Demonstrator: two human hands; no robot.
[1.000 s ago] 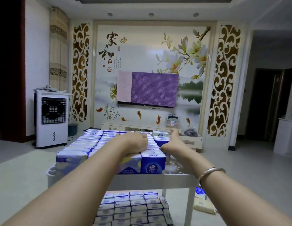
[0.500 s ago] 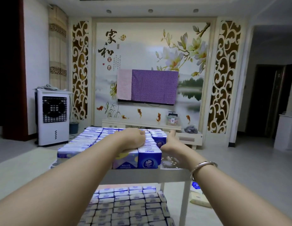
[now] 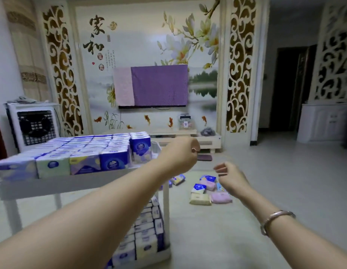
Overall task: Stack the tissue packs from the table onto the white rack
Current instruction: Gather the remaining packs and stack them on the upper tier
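Neither hand holds anything. The left hand (image 3: 178,154) hangs in the air just right of the rack's top shelf, its fingers curled loosely into an empty fist. The right hand (image 3: 230,176) is lower and further right, apart from the left, fingers half open and relaxed, with a bracelet (image 3: 275,218) on its wrist.

The white rack (image 3: 58,184) stands at the left. Its top shelf is packed with tissue packs (image 3: 87,152) set upright in tight rows, blue and pastel faces toward the camera; one pack at the far right corner stands taller than the rest. The lower shelf (image 3: 149,258) is also filled with rows of packs.

On the floor (image 3: 217,235) beyond the hands, a loose heap of packs (image 3: 205,191) lies to the right of the rack, well apart from it, in blue, pink and yellow. Neither hand touches them.
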